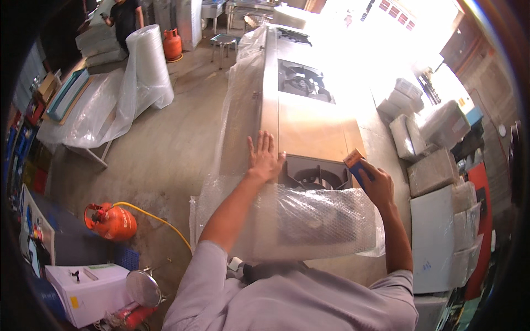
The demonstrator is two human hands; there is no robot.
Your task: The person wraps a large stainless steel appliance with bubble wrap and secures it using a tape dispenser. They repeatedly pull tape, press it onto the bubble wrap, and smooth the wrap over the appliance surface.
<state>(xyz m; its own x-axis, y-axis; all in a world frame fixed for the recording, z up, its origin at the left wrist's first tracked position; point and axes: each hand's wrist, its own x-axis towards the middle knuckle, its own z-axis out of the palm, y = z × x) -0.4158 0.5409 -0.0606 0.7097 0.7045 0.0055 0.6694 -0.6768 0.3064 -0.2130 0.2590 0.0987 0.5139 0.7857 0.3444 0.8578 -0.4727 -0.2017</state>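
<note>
A long stainless steel gas stove stretches away in front of me, with black burner grates set along its top. Bubble wrap covers its near end and reaches over part of the nearest burner. My left hand lies flat on the stove's left edge with its fingers spread. In my right hand, at the stove's right edge, is a small box-shaped thing, blue below and orange-brown above. Its exact kind I cannot make out. More clear wrap hangs down the stove's left side.
An orange gas cylinder with a yellow hose stands at the left. Beyond it are a bubble wrap roll on a table and a second orange cylinder. Wrapped boxes line the right. A person stands far left.
</note>
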